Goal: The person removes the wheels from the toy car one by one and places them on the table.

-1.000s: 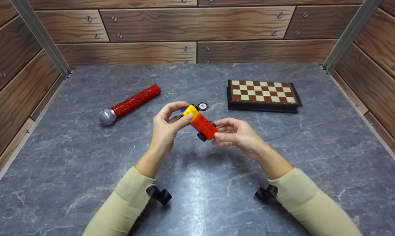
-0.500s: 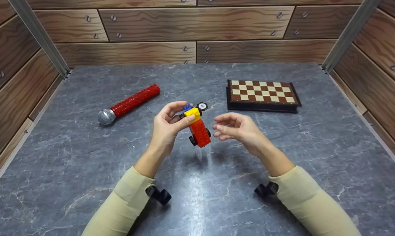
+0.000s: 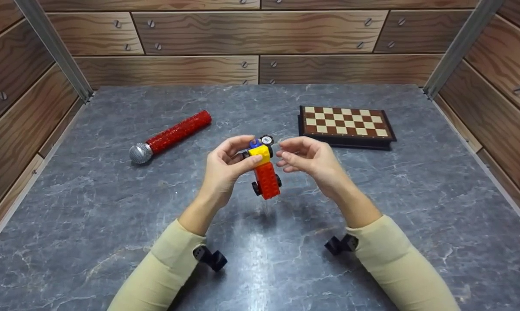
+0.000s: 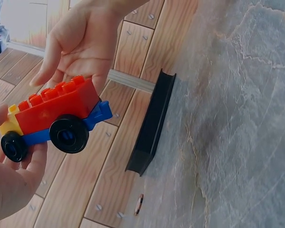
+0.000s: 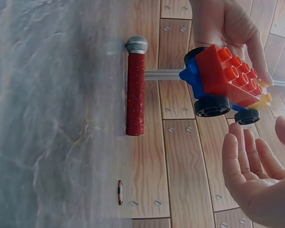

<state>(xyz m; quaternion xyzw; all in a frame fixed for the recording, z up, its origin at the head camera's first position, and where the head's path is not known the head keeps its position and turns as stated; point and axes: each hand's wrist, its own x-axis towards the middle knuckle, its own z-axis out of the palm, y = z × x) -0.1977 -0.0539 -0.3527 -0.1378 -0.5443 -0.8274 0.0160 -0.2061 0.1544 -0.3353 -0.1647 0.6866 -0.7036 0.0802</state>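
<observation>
A toy car of bricks [image 3: 265,172], with a red body, a yellow front brick, a blue base and black wheels, hangs above the table's middle. My left hand [image 3: 225,166] pinches its yellow end between thumb and fingers, and the red end points down toward me. My right hand [image 3: 305,160] hovers just right of the car's top with its fingers relaxed, holding nothing. The left wrist view shows the car [image 4: 54,118] side on with my right palm [image 4: 80,45] behind it. Seen from the right wrist, the car [image 5: 225,80] sits above my right fingers [image 5: 249,166].
A red microphone [image 3: 169,136] with a silver head lies at the left of the grey marble table [image 3: 113,203]. A folded chessboard [image 3: 345,125] lies at the back right. Wooden walls close in the table on three sides.
My right hand let go of the car's red end and moved up beside its top. The car swung down to hang from my left hand alone.
</observation>
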